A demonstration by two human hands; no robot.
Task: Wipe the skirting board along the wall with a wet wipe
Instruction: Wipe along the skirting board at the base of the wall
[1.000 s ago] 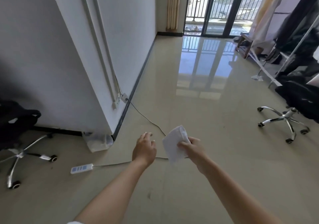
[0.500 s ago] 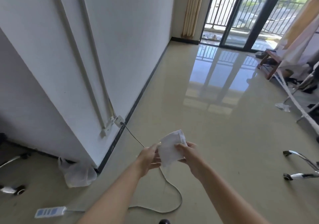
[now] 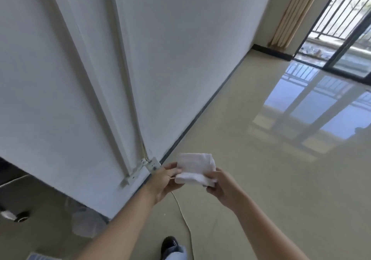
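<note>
With your left hand (image 3: 162,181) and right hand (image 3: 222,187) both pinching the wet wipe (image 3: 195,168) at chest height, fold it into a firm pad before crouching to the dark skirting board (image 3: 200,111) at eleven o'clock.

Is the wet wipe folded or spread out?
Folded: the wet wipe shows layered edges, pinched between left hand and right hand.

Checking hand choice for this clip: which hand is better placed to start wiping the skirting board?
Probably left. Both hands pinch the wet wipe, but the left hand is on the wall side, nearer the skirting board than the right hand.
</note>
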